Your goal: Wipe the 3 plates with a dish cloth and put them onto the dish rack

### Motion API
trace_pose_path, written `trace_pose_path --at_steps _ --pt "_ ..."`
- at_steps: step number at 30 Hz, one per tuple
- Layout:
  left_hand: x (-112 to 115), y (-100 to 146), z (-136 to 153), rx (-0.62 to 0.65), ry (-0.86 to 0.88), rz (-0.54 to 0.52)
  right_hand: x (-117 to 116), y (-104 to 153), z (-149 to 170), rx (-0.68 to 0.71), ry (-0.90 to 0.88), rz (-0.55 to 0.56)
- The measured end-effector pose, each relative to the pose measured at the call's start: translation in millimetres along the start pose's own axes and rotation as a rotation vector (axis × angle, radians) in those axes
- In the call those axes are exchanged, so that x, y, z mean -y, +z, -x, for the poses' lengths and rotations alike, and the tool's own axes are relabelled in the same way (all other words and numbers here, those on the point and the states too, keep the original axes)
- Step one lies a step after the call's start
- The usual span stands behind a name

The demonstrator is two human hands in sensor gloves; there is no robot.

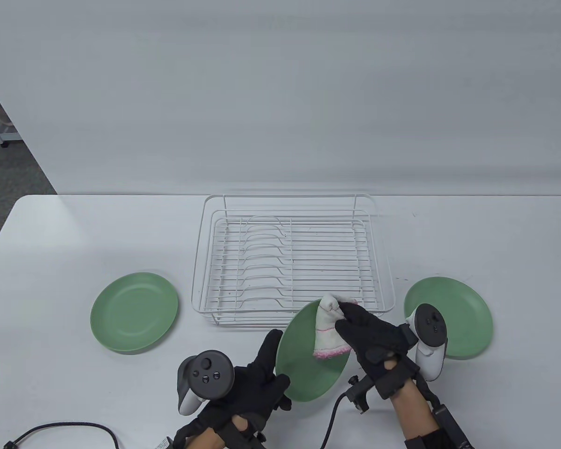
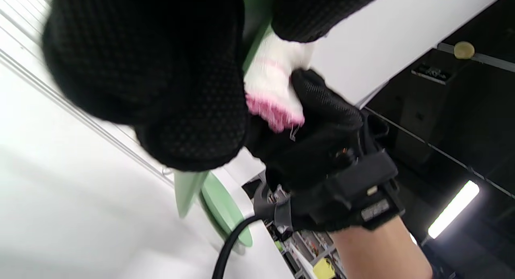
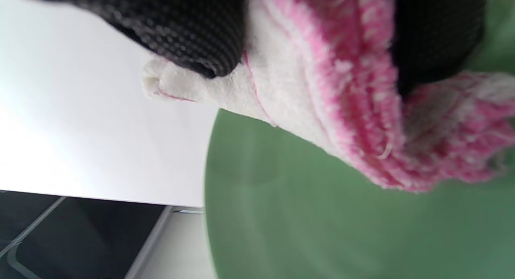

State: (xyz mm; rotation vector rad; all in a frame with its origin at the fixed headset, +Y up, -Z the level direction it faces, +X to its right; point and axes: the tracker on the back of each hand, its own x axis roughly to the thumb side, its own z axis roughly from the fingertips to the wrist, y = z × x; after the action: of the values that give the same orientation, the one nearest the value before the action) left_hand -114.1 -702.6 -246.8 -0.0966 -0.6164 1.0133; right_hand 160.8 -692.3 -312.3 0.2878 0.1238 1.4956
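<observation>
STEP: wiping first plate | LEFT: left hand (image 1: 250,381) fingers clasp tilted plate (image 1: 304,369) by its rim, exposing its face | RIGHT: right hand (image 1: 369,339) fingers pinch dish cloth (image 1: 329,329) against that face | RACK: dish rack (image 1: 292,259) just beyond fingers, unloaded | REMAINING: two plates flank the hands

3 green plates show: 1 on the counter (image 1: 51,243) left of the rack (image 1: 134,319), 1 to its right (image 1: 463,304), and 1 held tilted in front of it (image 1: 304,369). There is 1 white wire dish rack (image 1: 292,262) and 1 white dish cloth with pink edging (image 1: 328,334). 2 gloved hands are in view, left (image 1: 252,383) and right (image 1: 371,339), each carrying 1 tracker, 2 trackers in all.
</observation>
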Motion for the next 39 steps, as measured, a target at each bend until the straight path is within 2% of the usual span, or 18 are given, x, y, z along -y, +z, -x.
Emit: trace_pose_path --at_steps 8,14,20,25,30,32,35,39 --pt "2.6 0.9 -4.7 0.016 -0.06 -0.039 -36.7 0.2 -6.8 0.056 -0.043 -0.22" --pt "-4.1 4.5 -6.1 0.03 -0.073 -0.116 -54.7 0.3 2.2 -0.063 0.043 -0.364" --pt "-9.5 8.1 -8.5 0.041 -0.082 -0.193 -48.2 -1.9 13.8 -0.23 0.128 -0.423" --pt "-12.3 10.1 -10.7 0.05 -0.107 -0.241 -29.0 -3.8 21.9 -0.361 0.201 -0.373" --pt "-10.0 10.2 -14.3 0.055 -0.16 -0.221 -1.8 -4.7 24.9 -0.402 0.26 -0.181" --pt "-8.8 9.8 -15.5 0.059 -0.172 -0.208 6.2 -3.7 23.0 -0.373 0.247 -0.098" --pt "-7.4 8.9 -16.1 0.06 -0.165 -0.176 14.7 -2.6 17.2 -0.258 0.178 0.024" --pt "-3.0 7.3 -16.5 0.059 -0.153 -0.121 15.2 -1.6 10.2 -0.118 0.065 0.048"
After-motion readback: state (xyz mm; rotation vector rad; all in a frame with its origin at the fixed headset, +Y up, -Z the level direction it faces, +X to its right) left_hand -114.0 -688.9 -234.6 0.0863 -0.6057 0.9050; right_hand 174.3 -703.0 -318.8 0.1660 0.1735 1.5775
